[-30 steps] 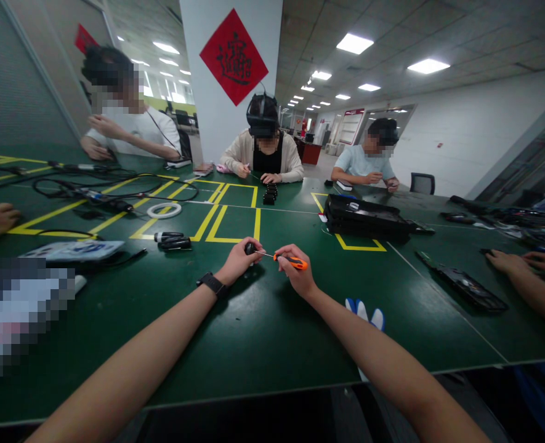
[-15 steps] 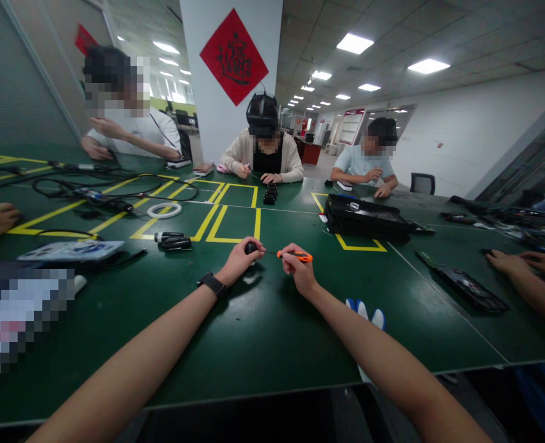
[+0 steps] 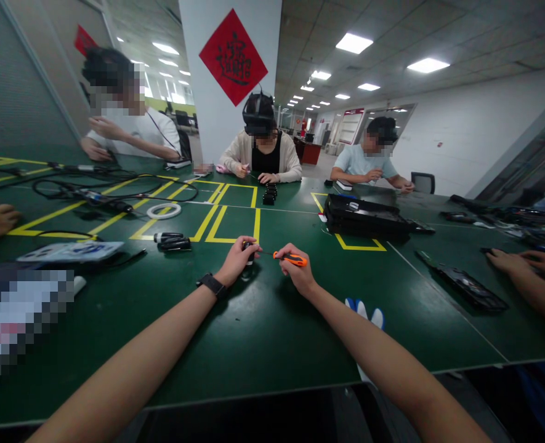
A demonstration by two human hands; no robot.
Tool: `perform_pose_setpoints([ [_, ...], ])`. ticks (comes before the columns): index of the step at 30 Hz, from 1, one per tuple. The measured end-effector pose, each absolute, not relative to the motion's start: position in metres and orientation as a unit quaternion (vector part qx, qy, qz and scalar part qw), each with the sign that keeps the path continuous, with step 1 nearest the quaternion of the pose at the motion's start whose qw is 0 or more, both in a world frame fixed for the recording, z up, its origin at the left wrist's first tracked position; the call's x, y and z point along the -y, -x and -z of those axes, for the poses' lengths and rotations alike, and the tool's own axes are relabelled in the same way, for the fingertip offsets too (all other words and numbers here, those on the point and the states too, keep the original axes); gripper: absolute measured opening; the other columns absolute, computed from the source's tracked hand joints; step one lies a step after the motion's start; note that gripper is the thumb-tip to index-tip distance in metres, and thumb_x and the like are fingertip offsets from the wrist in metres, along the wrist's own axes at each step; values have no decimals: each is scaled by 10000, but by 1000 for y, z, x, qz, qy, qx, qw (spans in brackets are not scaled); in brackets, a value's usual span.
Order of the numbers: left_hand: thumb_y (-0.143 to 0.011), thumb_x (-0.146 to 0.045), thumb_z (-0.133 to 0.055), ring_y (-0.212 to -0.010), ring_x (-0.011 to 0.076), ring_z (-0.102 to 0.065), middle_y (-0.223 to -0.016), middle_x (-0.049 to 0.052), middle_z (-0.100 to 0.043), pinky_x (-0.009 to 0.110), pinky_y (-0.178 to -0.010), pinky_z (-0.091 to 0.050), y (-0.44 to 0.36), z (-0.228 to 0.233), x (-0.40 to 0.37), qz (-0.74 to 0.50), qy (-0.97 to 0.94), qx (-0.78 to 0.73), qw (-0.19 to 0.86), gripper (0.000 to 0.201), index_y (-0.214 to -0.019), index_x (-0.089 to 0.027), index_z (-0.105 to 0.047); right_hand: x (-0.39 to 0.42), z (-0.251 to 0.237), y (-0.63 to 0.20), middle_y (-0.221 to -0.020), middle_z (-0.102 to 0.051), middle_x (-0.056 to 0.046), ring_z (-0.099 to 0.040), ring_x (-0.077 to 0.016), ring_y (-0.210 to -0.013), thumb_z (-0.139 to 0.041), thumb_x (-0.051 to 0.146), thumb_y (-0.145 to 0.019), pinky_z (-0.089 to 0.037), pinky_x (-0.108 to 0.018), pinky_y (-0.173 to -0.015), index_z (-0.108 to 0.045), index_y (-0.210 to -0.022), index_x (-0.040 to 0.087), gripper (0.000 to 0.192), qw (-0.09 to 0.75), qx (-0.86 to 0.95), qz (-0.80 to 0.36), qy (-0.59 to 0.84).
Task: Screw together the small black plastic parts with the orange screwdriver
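Note:
My left hand (image 3: 236, 261) is closed around a small black part (image 3: 250, 253) above the green table, its fingers hiding much of it, so its kind does not show. An orange and black screwdriver (image 3: 295, 258) is gripped in my right hand (image 3: 298, 271). Its thin shaft points left and reaches the fingertips of my left hand; whether the tip touches the black part I cannot tell. Several dark cylindrical pieces (image 3: 174, 241) lie to the left of my left hand. A white and blue glove (image 3: 367, 314) lies partly behind my right forearm.
Stacked black housings (image 3: 367, 218) stand at the right, with a long black frame (image 3: 466, 286) nearer me. A white ring (image 3: 164, 210) and cables (image 3: 92, 191) lie at the left. Several co-workers sit around the green table (image 3: 184, 363); one's hands (image 3: 516, 264) are at far right.
Both my hands have shifted slightly left with the black part and the screwdriver. More of the black part shows below my left fingers. The co-worker at back right has moved a hand outward.

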State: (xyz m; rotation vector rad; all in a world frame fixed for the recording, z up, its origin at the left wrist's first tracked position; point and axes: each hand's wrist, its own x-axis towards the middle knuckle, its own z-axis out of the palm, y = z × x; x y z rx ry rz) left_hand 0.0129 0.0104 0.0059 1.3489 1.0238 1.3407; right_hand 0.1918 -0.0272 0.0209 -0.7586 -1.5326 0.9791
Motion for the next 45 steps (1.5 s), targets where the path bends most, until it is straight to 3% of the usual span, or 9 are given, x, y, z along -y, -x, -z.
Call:
perform_pose_setpoints([
  [7,-682,-509,-582,-584,103,-561,-764,20,-629,206,-534,-409,-14,-8,-8,-543,-558,-440,447,354,-760,-166,-547,28,-23,-189,-582,-541,37,-413,-63,-407,-496,348,-784,-333,-177,-381,-547,-913,174,222,556,603,-462,337],
  [13,-716,-500,-557,-571,99,-548,-749,19,-638,217,-547,-413,-14,-13,-3,-538,-595,-405,438,335,-748,-166,-546,26,-20,-190,-602,-519,46,-423,-54,-426,-570,204,-690,-349,-181,-411,-570,-753,171,71,562,624,-437,323],
  [16,-731,-493,-543,-543,97,-516,-627,0,-600,212,-538,-393,-14,-15,-2,-532,-609,-413,419,331,-724,-163,-565,28,-22,-191,-622,-517,41,-433,-54,-439,-575,221,-701,-364,-189,-427,-587,-725,167,60,556,641,-425,315],
  [24,-721,-503,-543,-460,86,-441,-531,-12,-534,209,-460,-329,-13,-10,-3,-507,-624,-445,394,364,-612,-157,-552,31,-23,-189,-603,-539,39,-426,-60,-415,-570,333,-758,-361,-176,-387,-573,-929,185,226,511,674,-417,333],
  [31,-675,-488,-602,-508,94,-509,-617,-17,-577,209,-502,-387,-12,-11,-4,-535,-604,-432,403,330,-750,-174,-532,31,-22,-190,-796,-546,-20,-487,-91,-572,-623,242,-715,-412,-204,-475,-664,-873,214,166,488,736,-355,307],
  [36,-673,-455,-620,-495,84,-518,-667,-26,-567,201,-480,-389,-12,-9,-7,-549,-593,-423,411,344,-860,-181,-529,32,-20,-190,-804,-562,-19,-473,-73,-505,-479,371,-808,-408,-202,-433,-623,-1004,197,299,483,690,-458,285],
  [39,-678,-445,-620,-500,78,-524,-705,-20,-567,200,-482,-396,-12,-7,-9,-567,-579,-424,405,343,-872,-178,-526,31,-17,-185,-704,-577,-4,-445,-62,-431,-426,406,-832,-377,-191,-397,-589,-993,173,327,510,645,-485,298],
  [45,-684,-481,-597,-490,81,-515,-675,-8,-597,206,-489,-395,-13,-9,-7,-563,-572,-435,409,343,-819,-171,-537,23,-15,-186,-477,-480,67,-385,-56,-358,-602,385,-716,-290,-164,-336,-508,-746,176,231,566,591,-437,374],
])
